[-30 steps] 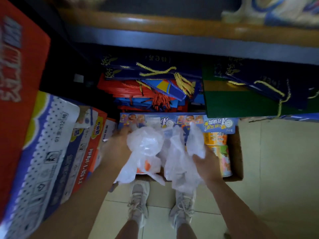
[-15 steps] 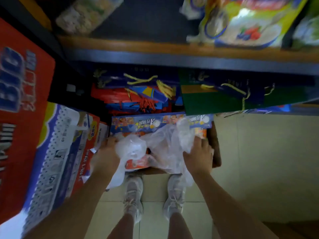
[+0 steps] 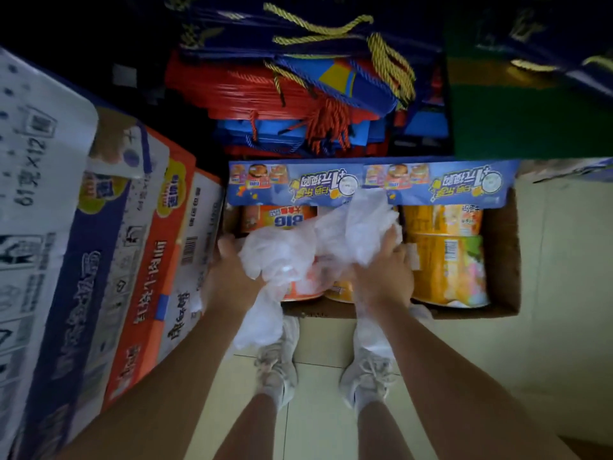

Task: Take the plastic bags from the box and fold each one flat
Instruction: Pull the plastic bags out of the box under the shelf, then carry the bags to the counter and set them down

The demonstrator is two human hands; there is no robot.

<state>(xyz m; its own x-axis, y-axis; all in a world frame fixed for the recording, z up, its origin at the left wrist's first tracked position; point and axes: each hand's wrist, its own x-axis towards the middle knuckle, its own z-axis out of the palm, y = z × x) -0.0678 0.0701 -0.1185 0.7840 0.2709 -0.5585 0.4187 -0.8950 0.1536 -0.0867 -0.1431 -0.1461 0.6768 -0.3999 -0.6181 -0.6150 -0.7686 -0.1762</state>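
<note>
Translucent white plastic bags, brown box

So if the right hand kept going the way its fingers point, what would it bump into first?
Probably the blue flap of the box, past the plastic bags the right hand grips. Depth is hard to judge.

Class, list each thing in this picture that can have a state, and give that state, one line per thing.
Crumpled white plastic bags: bunched, unfolded, held over the box.
Brown cardboard box: open, holding tubs.
Left hand: gripping the bags.
Right hand: gripping the bags.
Yellow round noodle tub: lying on its side.
</note>
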